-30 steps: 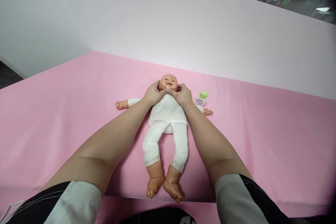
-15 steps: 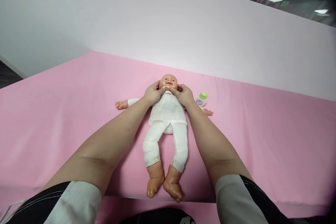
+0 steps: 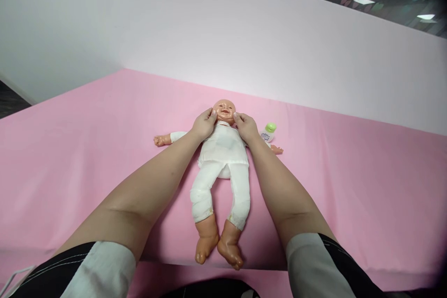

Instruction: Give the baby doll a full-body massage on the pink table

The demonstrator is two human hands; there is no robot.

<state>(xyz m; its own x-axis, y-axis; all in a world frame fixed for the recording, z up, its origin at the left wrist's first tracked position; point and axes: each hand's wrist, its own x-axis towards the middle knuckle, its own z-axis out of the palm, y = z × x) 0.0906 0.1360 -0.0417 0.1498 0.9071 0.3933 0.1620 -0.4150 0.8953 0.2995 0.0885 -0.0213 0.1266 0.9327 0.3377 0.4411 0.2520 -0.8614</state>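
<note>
Bottle print (image 3: 266, 136): too small to read
Doll sleeves (image 3: 178, 136): partly behind forearms (image 3: 159, 172)
Pink table's (image 3: 366, 186) right end: cut off

- Doll (image 3: 225, 146): bald head, white cloth body, bare feet
- Lies face up on the pink table (image 3: 104, 121), arms spread, feet toward the near edge

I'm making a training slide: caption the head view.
Left hand and right hand frame the face of a doll lying on a pink surface, green-capped bottle nearby.

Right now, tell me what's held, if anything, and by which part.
The doll: left hand and right hand touch its face from either side; whether gripped cannot be told.
</note>
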